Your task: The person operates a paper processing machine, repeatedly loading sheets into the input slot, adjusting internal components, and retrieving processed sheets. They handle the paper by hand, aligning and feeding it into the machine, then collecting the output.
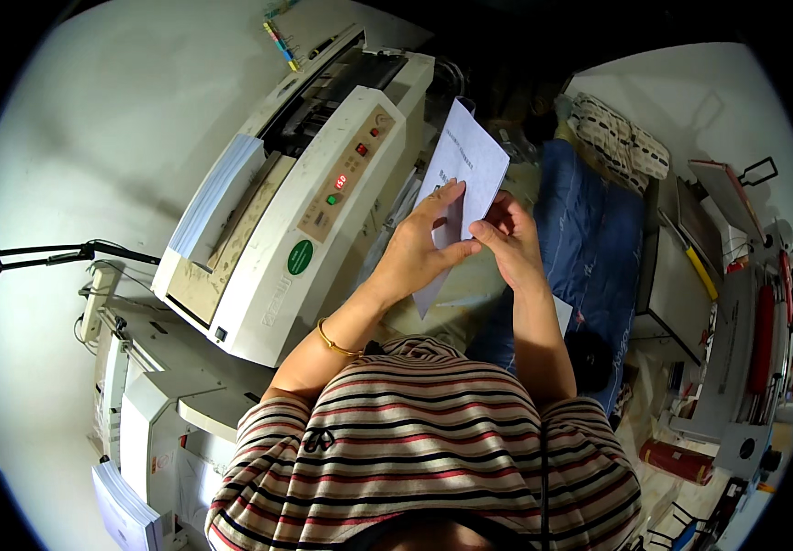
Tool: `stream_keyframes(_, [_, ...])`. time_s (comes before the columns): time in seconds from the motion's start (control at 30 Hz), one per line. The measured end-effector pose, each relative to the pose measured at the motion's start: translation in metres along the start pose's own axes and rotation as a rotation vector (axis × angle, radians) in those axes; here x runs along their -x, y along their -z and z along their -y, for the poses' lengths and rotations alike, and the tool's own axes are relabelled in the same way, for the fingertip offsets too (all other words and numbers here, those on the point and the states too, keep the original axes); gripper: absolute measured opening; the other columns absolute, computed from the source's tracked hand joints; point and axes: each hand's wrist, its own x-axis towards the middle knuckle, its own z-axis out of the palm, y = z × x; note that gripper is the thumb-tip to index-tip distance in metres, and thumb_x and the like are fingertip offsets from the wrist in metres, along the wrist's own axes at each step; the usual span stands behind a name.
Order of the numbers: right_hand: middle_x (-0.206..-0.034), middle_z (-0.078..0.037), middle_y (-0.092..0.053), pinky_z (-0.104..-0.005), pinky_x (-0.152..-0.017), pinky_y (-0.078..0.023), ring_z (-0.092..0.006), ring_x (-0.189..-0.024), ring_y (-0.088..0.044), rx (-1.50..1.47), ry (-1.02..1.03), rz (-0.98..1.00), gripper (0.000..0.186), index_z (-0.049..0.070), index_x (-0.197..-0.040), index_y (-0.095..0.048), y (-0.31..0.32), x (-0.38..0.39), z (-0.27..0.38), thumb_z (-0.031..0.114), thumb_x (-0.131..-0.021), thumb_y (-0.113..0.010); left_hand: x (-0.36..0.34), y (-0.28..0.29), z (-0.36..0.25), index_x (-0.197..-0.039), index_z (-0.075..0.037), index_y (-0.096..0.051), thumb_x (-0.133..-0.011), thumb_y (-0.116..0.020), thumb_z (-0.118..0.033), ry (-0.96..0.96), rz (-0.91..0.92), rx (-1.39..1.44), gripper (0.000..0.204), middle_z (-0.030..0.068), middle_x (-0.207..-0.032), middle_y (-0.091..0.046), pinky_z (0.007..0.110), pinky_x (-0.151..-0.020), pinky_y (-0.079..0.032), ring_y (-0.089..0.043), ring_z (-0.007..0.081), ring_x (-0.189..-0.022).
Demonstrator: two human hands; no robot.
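A pale lilac booklet [476,174] with dark print on its cover is held tilted in front of my chest. My left hand [422,241] has its fingers over the cover and its thumb along the lower part. Pinching the right edge between thumb and fingers is my right hand [510,241]. Beside my left arm stands a beige binding machine [291,285] with a lit red display and buttons. On its far-left ledge lies a stack of pale booklets or sheets [222,197].
A blue quilted cloth [589,239] covers something right of my hands. Farther right are a yellow-handled tool [702,274] and a grey machine with a red bar [762,340]. Lower left, another pale stack [127,511] sits by a white machine [147,432]. A black lamp arm [47,250] reaches in.
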Motion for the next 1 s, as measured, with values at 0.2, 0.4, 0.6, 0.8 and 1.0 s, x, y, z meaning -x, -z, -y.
stream_keyframes(0.2, [-0.106,-0.007,-0.066,-0.0254,-0.084,-0.05,-0.0107,-0.096,-0.062,0.019,-0.011,0.011,0.044,-0.002,-0.116,-0.055,0.011,0.0,-0.001,0.002,-0.079,-0.077,-0.006,0.0,0.0,-0.141,0.001,-0.042,-0.074,-0.082,-0.022,0.021,0.05,0.033,0.081,0.0166,-0.142,-0.046,0.039,-0.103,-0.048,-0.048,0.0251,-0.128])
stream_keyframes(0.4, [-0.106,-0.007,-0.066,-0.0253,-0.085,-0.05,-0.0108,-0.097,-0.062,0.053,0.015,0.001,0.042,-0.002,-0.114,-0.056,0.015,0.001,0.002,0.003,-0.079,-0.078,-0.01,0.002,-0.003,-0.141,-0.003,-0.044,-0.074,-0.082,-0.021,0.051,0.102,0.102,0.079,0.0202,-0.145,-0.043,0.042,-0.103,-0.046,-0.045,0.0315,-0.132])
stream_keyframes(0.6, [-0.107,-0.006,-0.065,-0.0256,-0.086,-0.049,-0.0113,-0.098,-0.061,0.063,-0.011,-0.01,0.039,-0.002,-0.113,-0.057,0.016,0.001,0.006,0.003,-0.08,-0.078,-0.013,0.007,-0.006,-0.14,-0.004,-0.045,-0.076,-0.081,-0.02,0.038,0.156,0.083,0.075,0.019,-0.145,-0.043,0.042,-0.105,-0.044,-0.044,0.0307,-0.133])
stream_keyframes(0.8, [-0.102,-0.004,-0.064,-0.0243,-0.082,-0.049,-0.0092,-0.092,-0.06,0.044,0.079,-0.033,0.029,-0.001,-0.11,-0.058,0.012,0.003,0.006,0.005,-0.085,-0.072,-0.014,0.009,-0.005,-0.133,-0.002,-0.052,-0.086,-0.07,-0.013,-0.022,0.172,0.029,0.052,0.0188,-0.139,-0.05,0.038,-0.1,-0.047,-0.05,0.0321,-0.127])
stream_keyframes(1.0, [-0.112,-0.003,-0.061,-0.0282,-0.09,-0.046,-0.0117,-0.101,-0.057,0.276,-0.036,-0.28,0.025,0.001,-0.119,-0.058,0.04,0.001,-0.028,0.012,-0.097,-0.055,-0.013,-0.006,0.003,-0.104,0.006,-0.056,-0.094,-0.054,-0.005,0.015,0.004,-0.19,0.015,0.0165,-0.076,-0.055,0.032,-0.063,-0.043,-0.052,0.0215,-0.069])
